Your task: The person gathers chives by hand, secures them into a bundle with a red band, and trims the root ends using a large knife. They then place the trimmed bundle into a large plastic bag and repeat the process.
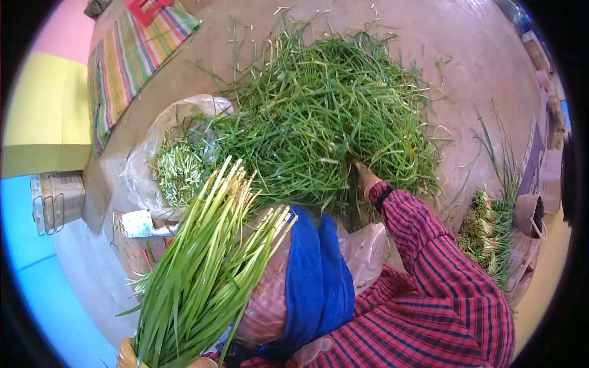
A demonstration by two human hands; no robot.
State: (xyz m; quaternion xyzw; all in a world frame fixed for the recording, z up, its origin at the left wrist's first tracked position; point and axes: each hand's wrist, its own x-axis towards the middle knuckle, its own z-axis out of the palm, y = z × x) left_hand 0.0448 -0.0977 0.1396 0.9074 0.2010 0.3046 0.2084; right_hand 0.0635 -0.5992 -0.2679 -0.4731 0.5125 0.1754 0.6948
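A thick bunch of garlic chives lies across the lower left, pale stem ends pointing up and away, leaves toward me. My left hand, in a yellowish glove, is closed around its leafy end at the bottom edge. My right hand reaches into the near side of a large heap of loose green chives; its fingers are hidden among the leaves. Between my arms, a blue cloth covers part of my lap.
Left of the heap, a clear plastic bag holds pale cut stems. A knife lies nearby. Red-tied bundles and a bucket stand at right. A striped sheet and red stool are at far left.
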